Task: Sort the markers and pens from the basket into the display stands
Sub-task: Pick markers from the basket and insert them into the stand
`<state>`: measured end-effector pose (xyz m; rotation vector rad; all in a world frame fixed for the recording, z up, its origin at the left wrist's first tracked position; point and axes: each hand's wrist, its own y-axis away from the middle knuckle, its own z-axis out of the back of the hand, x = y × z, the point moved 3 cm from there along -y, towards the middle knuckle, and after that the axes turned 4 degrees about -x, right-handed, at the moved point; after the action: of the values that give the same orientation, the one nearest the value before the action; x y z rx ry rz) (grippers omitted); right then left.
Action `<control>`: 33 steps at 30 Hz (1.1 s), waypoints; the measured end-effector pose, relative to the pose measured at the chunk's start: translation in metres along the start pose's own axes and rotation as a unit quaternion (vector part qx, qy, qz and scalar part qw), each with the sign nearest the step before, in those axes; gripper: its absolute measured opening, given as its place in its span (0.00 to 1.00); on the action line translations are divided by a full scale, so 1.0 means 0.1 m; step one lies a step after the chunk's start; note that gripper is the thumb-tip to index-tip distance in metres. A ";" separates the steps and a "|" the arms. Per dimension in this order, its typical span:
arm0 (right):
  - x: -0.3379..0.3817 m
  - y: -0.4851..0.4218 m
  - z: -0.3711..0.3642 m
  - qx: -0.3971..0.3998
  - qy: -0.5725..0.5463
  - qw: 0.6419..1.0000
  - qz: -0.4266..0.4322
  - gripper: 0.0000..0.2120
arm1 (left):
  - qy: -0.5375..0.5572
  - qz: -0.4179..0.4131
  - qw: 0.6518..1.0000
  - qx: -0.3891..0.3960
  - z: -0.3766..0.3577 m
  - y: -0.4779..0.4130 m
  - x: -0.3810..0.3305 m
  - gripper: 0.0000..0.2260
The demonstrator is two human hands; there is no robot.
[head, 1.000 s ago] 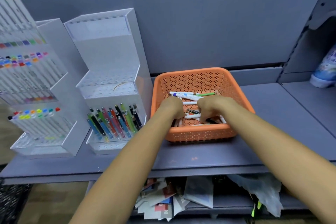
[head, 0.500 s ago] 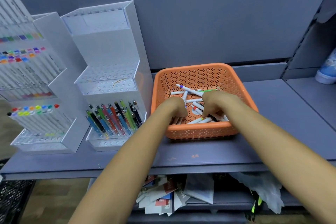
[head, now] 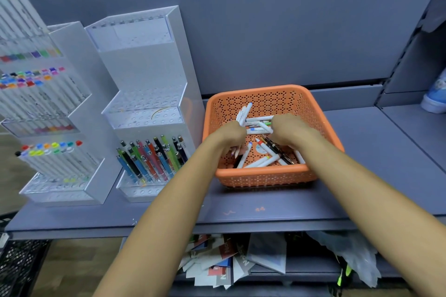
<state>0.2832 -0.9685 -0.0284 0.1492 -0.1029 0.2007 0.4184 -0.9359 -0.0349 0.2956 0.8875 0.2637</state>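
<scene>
Left hand (head: 231, 135) grips white markers (head: 242, 113) lengthwise front-to-back inside the basket (head: 265, 173); right hand (head: 289, 129) curls over loose pens (head: 275, 149), hold indeterminate. Display stands (head: 144, 72) lie left, nearer the left hand.

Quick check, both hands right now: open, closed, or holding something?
Left hand: closed round a bunch of white plastic markers.
Right hand: curled, down in the orange perforated plastic basket; grip cannot be told.
</scene>
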 end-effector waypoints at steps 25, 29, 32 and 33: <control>1.14 1.17 0.38 -0.131 -0.600 0.773 0.156 0.12 | 0.421 -0.201 0.874 -0.135 0.81 1.33 0.49 0.07; 1.53 1.26 0.29 -0.148 -0.587 0.778 0.166 0.27 | 0.413 -0.194 0.877 -0.148 1.07 1.47 0.90 0.09; 1.85 1.33 0.25 -0.156 -0.585 0.774 0.186 0.37 | 0.412 -0.194 0.877 -0.156 1.28 1.55 1.21 0.12; 1.97 1.34 0.23 -0.154 -0.581 0.775 0.195 0.36 | 0.410 -0.193 0.877 -0.160 1.35 1.57 1.32 0.13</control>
<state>0.4457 -0.8045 0.0355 -0.1032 -1.4211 0.4829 0.5884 -0.7638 0.0072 -0.3439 1.6911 0.1515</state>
